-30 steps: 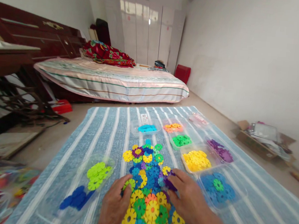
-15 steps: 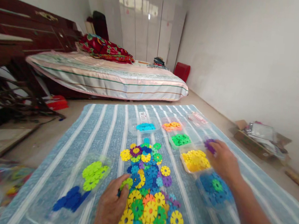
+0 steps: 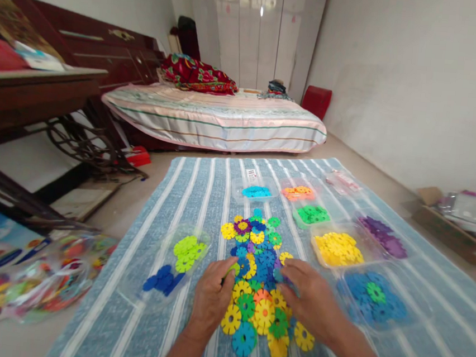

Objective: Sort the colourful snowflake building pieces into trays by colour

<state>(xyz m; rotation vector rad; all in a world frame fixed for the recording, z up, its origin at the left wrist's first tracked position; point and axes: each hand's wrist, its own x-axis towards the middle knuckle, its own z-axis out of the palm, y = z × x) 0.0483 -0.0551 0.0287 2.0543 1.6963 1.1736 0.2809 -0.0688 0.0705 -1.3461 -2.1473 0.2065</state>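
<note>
A heap of flat, flower-shaped plastic pieces (image 3: 257, 292) in many colours lies on a blue striped mat (image 3: 202, 197). My left hand (image 3: 210, 299) rests at the heap's left edge, with its fingers curled on a lime-green piece (image 3: 232, 268). My right hand (image 3: 312, 301) lies on the heap's right side. Its fingertips are bent down among blue and purple pieces, and what they pinch is hidden.
Clear trays hold sorted pieces: lime (image 3: 187, 246) and dark blue (image 3: 163, 279) on the left, cyan (image 3: 256, 192), orange (image 3: 298, 193), green (image 3: 312, 214), yellow (image 3: 338, 249), purple (image 3: 384, 237) and blue (image 3: 372, 295) on the right. Bags of toys (image 3: 38, 283) lie left; a bed (image 3: 218, 118) stands behind.
My right hand carried a purple piece out to the purple tray and has come back to the heap. My left hand stayed on the lime piece. The view has turned left.
</note>
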